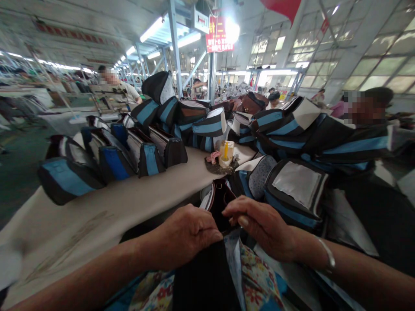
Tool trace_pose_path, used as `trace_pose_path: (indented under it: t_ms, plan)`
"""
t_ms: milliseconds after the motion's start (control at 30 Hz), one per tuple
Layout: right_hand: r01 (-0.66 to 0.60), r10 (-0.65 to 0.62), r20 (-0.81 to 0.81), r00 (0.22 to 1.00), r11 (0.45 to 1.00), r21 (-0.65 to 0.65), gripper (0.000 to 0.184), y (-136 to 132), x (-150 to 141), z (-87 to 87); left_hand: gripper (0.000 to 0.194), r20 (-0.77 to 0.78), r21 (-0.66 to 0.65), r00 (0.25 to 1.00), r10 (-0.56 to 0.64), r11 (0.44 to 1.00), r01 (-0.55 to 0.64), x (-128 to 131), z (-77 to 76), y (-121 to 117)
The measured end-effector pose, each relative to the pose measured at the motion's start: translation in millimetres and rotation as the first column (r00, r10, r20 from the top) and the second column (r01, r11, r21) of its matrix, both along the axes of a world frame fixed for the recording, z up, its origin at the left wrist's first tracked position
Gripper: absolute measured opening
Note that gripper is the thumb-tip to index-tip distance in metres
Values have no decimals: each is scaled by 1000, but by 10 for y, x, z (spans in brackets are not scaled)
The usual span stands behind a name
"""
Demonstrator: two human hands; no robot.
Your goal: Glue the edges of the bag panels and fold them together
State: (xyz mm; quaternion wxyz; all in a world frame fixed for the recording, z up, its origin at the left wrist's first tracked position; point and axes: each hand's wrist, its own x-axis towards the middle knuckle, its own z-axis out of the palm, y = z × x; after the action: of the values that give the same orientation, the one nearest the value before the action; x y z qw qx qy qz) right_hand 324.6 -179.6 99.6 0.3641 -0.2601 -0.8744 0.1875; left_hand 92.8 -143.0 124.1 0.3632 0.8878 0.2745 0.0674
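Observation:
A black bag (202, 280) with a dark reddish lining (220, 203) rests on my lap, its open mouth facing away from me. My left hand (191, 233) is closed on the bag's edge, its thumb lying along the rim. Over the right side of the mouth is my right hand (266, 226), fingers bent and curled in toward the thumb. What those fingers hold, if anything, is too small or hidden to make out. A pale inner sheet (234, 255) shows along the bag's right side.
Several black bags with blue panels (151, 160) stand on the pale-covered table (155, 190). More bags (295, 190) are piled at right. Beyond my hands, a glue-stained container (226, 151) with a yellow-handled tool (226, 151) sits on a dark pad. Co-workers (119, 88) are farther back.

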Motion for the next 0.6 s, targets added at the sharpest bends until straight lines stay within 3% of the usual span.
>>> trace_pose_path:
  t_ms: [67,167,233,300,400,500,600]
  plan:
    - [-7,21,111,994,992,-123,22,70,-6,98,35,18,77,1000,-15,997,13,16,-15,-35]
    - [-173,198,212,957,976,-131,19,174,-38,92,39,6,130,1000,16,991,-17,11,-50,-49]
    - [-207,213,192,958,977,-54,22,211,-56,2,44,-11,54,999,42,998,-41,-29,-55,-20]
    - [-178,178,174,968,984,-14,26,222,-52,-85,50,-13,-114,998,62,991,-63,-96,-21,40]
    - [-168,207,149,967,957,-236,33,229,-5,-89,53,12,-273,997,71,960,-65,-197,93,147]
    - [-141,254,163,953,854,-501,40,261,17,63,41,38,-209,999,-1,978,9,-225,207,219]
    - [-119,286,238,928,834,-539,39,314,-54,239,29,63,-169,994,-86,981,96,-189,263,237]
